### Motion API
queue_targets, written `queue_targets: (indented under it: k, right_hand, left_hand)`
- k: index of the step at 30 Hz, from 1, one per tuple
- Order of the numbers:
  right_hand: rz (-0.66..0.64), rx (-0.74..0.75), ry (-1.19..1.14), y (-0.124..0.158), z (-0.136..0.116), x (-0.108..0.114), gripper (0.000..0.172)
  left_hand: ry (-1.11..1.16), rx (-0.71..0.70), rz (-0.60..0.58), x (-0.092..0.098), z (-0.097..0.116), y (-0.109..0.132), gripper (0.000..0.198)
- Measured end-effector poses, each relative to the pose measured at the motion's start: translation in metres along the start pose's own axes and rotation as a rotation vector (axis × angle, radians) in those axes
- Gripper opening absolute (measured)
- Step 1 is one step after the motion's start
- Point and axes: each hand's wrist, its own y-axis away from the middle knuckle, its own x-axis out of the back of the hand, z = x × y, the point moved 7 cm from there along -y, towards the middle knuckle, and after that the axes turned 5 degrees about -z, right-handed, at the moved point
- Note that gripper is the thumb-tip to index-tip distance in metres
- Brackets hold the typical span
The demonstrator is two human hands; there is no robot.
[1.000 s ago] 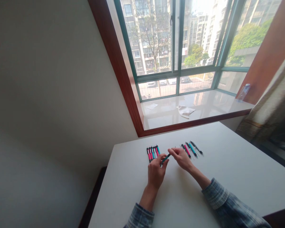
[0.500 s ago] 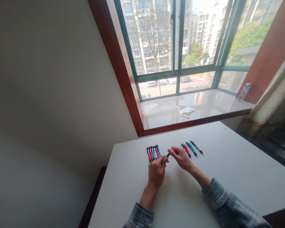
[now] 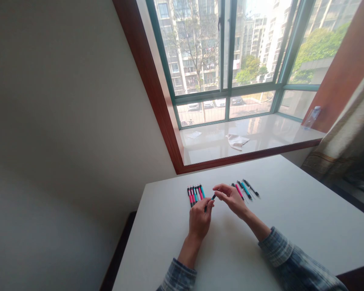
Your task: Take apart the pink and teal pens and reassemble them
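Note:
My left hand (image 3: 200,216) is closed around a pen (image 3: 213,197), whose dark end with a hint of teal pokes out past the fingers. Most of that pen is hidden in the grip. Beside its exposed end is my right hand (image 3: 231,199), the thumb close to or touching it and the index finger lifted away, leaving a gap. Just beyond my left hand lies a tight row of several pens (image 3: 195,195) in pink, teal, white and black. To the right of my right hand, pen parts are spread out, among them a pink barrel (image 3: 239,191) and a teal barrel (image 3: 244,188).
Everything rests on a white table (image 3: 245,250) pushed up to a window sill. On the sill are a crumpled white cloth (image 3: 237,142) and a clear bottle (image 3: 312,118). A curtain (image 3: 330,141) hangs at the right, and a bare wall (image 3: 79,141) rises at the left.
The fingers of my right hand have loosened from their pinch on the pen's end, and the index finger has risen. My left hand keeps its hold in nearly the same place.

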Motion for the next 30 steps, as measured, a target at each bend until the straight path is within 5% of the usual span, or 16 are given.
queue_targets:
  k: [7,30]
  right_hand:
    - [-0.04,-0.035,-0.251,0.0017,-0.0007,-0.0048,0.051]
    - [0.017,-0.034,-0.248,0.003,-0.0024,0.0007,0.055]
  left_hand:
    - [0.0,-0.037,0.002,-0.0008,0.0015,-0.0001,0.038]
    - [0.056,-0.045,-0.017,0.0001,0.0059,0.0008,0.041]
